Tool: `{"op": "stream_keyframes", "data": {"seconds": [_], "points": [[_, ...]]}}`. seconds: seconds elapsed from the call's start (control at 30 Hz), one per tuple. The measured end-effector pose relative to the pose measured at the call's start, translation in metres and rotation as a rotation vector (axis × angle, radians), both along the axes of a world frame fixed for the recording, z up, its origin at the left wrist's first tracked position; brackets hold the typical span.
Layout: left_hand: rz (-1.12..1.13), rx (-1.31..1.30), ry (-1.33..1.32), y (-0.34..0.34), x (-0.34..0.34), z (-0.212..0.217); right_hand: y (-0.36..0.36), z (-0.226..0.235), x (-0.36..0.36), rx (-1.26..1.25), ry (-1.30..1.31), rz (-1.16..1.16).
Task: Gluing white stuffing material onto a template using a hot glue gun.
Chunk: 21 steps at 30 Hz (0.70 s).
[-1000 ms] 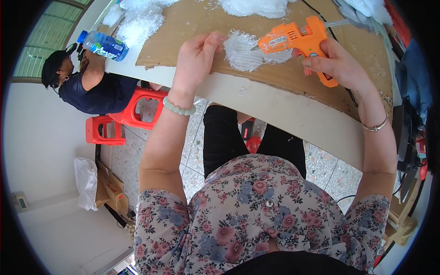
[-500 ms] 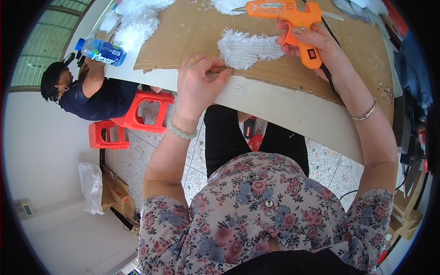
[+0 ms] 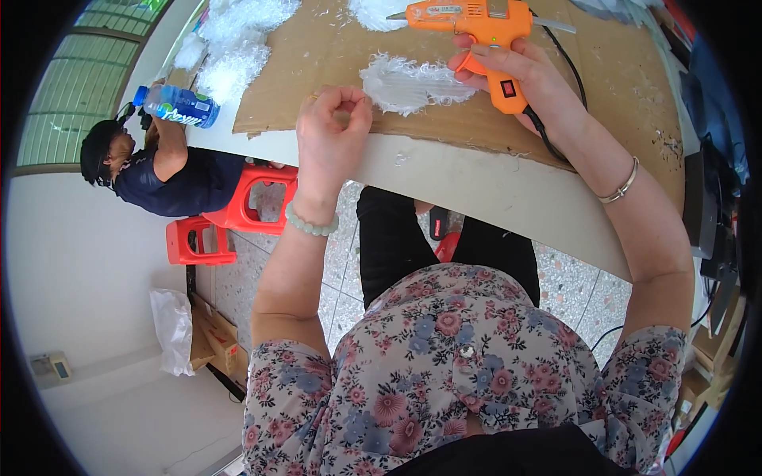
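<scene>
An orange hot glue gun point(image 3: 484, 28) is in my right hand point(image 3: 536, 75), nozzle toward the left, with a clear glue stick out of its back and a black cord below the handle. My left hand point(image 3: 333, 131) is pinched, thumb to curled fingers, over the near edge of the cardboard sheet point(image 3: 309, 55). Whatever sits between those fingertips, if anything, is too small to make out. A white fringed, ribbed piece of fabric point(image 3: 409, 86) lies on the cardboard between my two hands, just below the glue gun.
White fluffy shreds point(image 3: 234, 59) are heaped at the far left beside a blue-capped bottle point(image 3: 178, 105). Another white tuft point(image 3: 377, 14) lies behind the nozzle. A person in dark clothes point(image 3: 178, 174) sits at the table's left by red stools point(image 3: 258, 198). Dark equipment point(image 3: 702, 198) stands at the right.
My left hand has drawn slightly left, its fingers curled tighter. The glue gun in my right hand appears a little further left, as the whole view shifts somewhat.
</scene>
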<state>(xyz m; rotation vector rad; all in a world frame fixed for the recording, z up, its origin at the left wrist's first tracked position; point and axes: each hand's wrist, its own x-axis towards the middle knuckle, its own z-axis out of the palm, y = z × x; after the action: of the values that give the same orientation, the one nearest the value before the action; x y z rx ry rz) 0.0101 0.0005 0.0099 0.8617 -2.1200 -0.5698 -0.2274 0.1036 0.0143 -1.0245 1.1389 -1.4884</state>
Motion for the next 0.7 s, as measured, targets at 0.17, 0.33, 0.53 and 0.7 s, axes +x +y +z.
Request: {"op": "stream_keyframes", "data": {"seconds": [0.17,0.33,0.53,0.7], "points": [[-0.011,-0.123,-0.050,-0.006,-0.002,-0.003,-0.001,-0.004,0.000,-0.036,-0.039,0.028],[-0.179,-0.413,-0.242,-0.006,-0.016,0.013,0.000,-0.003,0.001,0.002,-0.043,-0.021],[-0.209,0.048,-0.335,-0.026,-0.014,0.009,-0.002,-0.009,-0.001,-0.033,-0.047,0.004],[-0.119,0.289,-0.234,-0.046,-0.018,0.009,0.000,-0.007,0.002,-0.019,-0.078,-0.028]]}}
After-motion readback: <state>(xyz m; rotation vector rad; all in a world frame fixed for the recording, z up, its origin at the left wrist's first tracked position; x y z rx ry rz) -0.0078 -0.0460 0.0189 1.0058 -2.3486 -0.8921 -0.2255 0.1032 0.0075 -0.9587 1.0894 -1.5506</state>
